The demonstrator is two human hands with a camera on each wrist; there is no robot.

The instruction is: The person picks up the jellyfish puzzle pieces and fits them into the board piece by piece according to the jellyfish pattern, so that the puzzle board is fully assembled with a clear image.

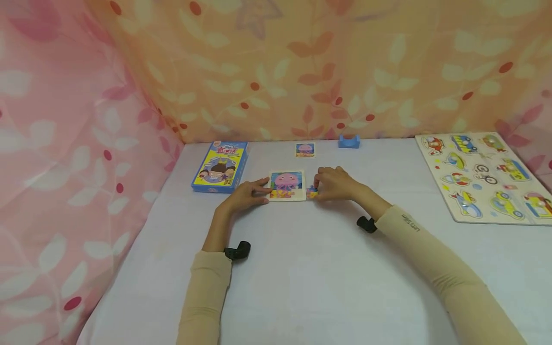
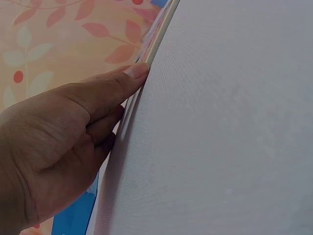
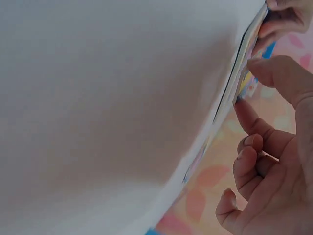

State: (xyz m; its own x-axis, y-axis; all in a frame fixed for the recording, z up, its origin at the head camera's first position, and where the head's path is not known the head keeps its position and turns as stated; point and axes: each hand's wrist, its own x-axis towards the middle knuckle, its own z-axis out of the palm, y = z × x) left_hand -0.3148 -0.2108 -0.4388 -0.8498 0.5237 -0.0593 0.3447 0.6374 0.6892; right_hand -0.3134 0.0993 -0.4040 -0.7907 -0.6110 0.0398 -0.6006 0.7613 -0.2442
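A small square jigsaw board (image 1: 286, 180) with a pink jellyfish picture lies on the white table. Its lower right part is bare, with no picture. My left hand (image 1: 247, 195) rests against its left edge; in the left wrist view the thumb (image 2: 137, 71) touches the rim and the other fingers (image 2: 110, 125) lie alongside, partly hidden. Just beyond the right edge, my right hand (image 1: 336, 184) pinches a colourful jigsaw piece (image 1: 312, 192) between thumb and index finger. The right wrist view shows this piece (image 3: 242, 84) edge-on, the remaining fingers curled loosely.
Behind the board lies a small jellyfish picture card (image 1: 305, 150), with a blue stand (image 1: 349, 142) to its right. A blue and yellow card box (image 1: 221, 166) is at left. A vehicle puzzle board (image 1: 487, 178) lies at right. Patterned cloth (image 1: 276, 62) encloses the table.
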